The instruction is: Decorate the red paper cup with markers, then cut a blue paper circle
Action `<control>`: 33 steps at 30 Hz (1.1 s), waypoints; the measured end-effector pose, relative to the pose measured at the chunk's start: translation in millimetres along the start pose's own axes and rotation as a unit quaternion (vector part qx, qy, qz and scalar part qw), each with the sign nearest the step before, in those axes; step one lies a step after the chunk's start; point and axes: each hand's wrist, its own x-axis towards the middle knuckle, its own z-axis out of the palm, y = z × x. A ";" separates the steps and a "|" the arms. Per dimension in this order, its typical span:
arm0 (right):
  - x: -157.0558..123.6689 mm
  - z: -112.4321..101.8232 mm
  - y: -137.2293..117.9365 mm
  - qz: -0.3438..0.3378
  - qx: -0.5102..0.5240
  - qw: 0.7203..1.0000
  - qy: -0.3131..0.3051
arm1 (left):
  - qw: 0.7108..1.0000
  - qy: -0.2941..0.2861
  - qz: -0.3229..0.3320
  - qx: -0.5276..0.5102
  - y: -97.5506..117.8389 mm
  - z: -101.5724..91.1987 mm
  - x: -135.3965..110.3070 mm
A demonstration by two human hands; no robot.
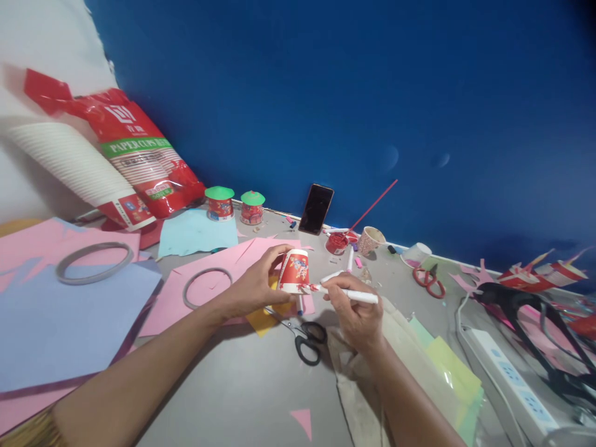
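My left hand (pixel 254 279) grips a red printed paper cup (pixel 295 270) from its left side, holding it above the table. The cup's wide white rim faces down, with red marks along it. In my right hand (pixel 356 310) is a white marker (pixel 356 296), its red tip at the cup's lower right edge. Whether the tip touches the cup is hard to tell. Below the hands lie black-handled scissors (pixel 308 351), their blades pointing toward the cup. A blue-tipped marker (pixel 300 305) shows just under the cup.
Pink paper (pixel 162 310), blue paper (pixel 69 329) and tape rings (pixel 93 264) cover the left side. Behind stand green-topped cups (pixel 220 203), a phone (pixel 316 209) and a red paint jar (pixel 336 243). At right are red scissors (pixel 429 281), a cloth (pixel 410 360) and a power strip (pixel 512 379).
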 end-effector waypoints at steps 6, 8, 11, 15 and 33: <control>0.4 -2.3 0.7 0.007 -0.005 1.000 0.001 | 1.000 0.001 -0.010 -0.012 1.2 0.2 -0.2; 0.8 -1.5 0.4 0.005 -0.006 1.000 -0.003 | 1.000 -0.002 -0.011 -0.014 0.8 -0.1 -0.2; 1.6 -0.2 -0.7 0.007 -0.014 1.000 -0.011 | 1.000 -0.002 -0.007 -0.017 -0.7 -0.5 -0.2; 1.3 0.3 -1.4 0.014 -0.010 1.000 -0.011 | 1.000 0.003 0.000 -0.006 -2.0 -1.1 0.0; 0.3 3.1 -2.0 0.006 0.038 0.999 -0.010 | 1.000 -0.004 -0.010 -0.007 3.0 0.3 0.1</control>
